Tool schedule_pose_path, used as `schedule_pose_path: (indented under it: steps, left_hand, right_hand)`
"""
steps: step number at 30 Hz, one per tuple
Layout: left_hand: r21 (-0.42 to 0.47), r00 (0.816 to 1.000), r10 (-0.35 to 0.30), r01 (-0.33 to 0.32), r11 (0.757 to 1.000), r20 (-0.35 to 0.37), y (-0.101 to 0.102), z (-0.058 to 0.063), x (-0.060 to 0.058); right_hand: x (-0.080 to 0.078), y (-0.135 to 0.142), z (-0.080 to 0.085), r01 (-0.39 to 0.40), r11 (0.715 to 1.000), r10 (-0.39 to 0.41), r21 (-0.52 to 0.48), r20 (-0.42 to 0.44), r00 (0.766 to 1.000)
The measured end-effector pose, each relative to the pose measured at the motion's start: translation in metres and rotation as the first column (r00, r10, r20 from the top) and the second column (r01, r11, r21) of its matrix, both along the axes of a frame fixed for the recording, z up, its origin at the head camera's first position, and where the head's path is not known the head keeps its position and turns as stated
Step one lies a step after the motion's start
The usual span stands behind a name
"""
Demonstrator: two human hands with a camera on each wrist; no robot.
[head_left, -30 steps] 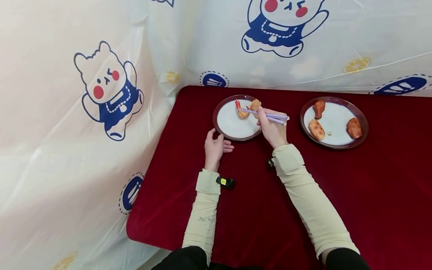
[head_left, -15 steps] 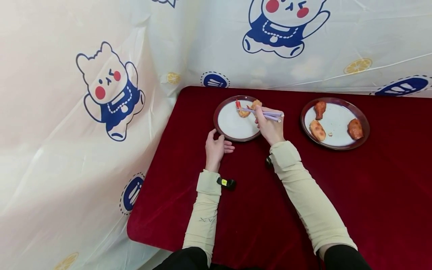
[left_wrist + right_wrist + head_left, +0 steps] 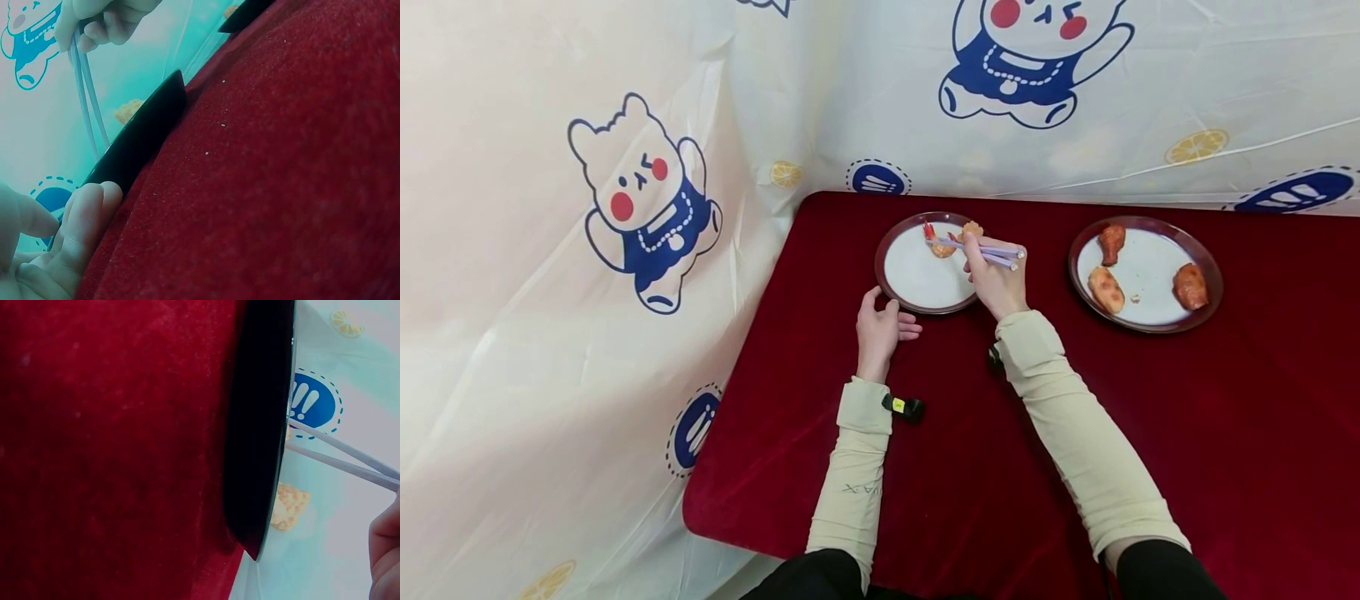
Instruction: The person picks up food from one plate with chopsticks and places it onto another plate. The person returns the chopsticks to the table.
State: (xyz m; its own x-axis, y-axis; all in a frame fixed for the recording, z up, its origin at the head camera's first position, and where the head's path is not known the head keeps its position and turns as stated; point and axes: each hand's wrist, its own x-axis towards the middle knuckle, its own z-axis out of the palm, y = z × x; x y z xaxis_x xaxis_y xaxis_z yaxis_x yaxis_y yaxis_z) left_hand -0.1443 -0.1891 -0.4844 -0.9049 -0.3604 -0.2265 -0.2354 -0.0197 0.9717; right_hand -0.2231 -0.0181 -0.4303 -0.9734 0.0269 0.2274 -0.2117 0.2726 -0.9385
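My right hand (image 3: pixel 998 279) grips a pair of lilac chopsticks (image 3: pixel 1000 252) above the left plate (image 3: pixel 917 279), a white one with a brown rim. Their tips reach down to a fried piece with a red tail (image 3: pixel 942 250), which looks like a breaded shrimp; whether they pinch it cannot be told. Beside it lies a golden fried piece (image 3: pixel 972 229), partly behind the hand and seen over the rim in the right wrist view (image 3: pixel 289 506). At the plate's near left edge, my left hand (image 3: pixel 877 333) holds the rim between thumb and fingers (image 3: pixel 84 215).
To the right stands a second brown-rimmed plate (image 3: pixel 1150 292). On it are a drumstick (image 3: pixel 1111 243), a browned oval piece (image 3: pixel 1106 289), a glazed chicken piece (image 3: pixel 1191 287) and a crumb. A dark red cloth (image 3: pixel 970 467) covers the table; a printed curtain (image 3: pixel 760 100) hangs behind and left.
My right hand has shifted slightly left, and the rear ends of the chopsticks have moved left with it. The left hand and both plates stay in place.
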Motion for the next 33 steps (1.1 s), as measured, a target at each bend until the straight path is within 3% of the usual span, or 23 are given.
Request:
schedule_pose_path:
  steps: [19,33]
  left_hand:
    - [0.011,1.000,0.004,-0.004,1.000,0.004,0.0006,-0.0014,-0.0011]
    - [0.012,1.000,0.003,-0.003,1.000,-0.002,-0.0005,-0.0014,-0.0011]
  right_hand:
    - [0.0005,0.0001,-0.0016,-0.044,0.999,0.045,0.030,-0.005,0.999]
    - [-0.0002,0.0019,0.0011,-0.021,1.000,0.021,0.008,-0.030,0.999]
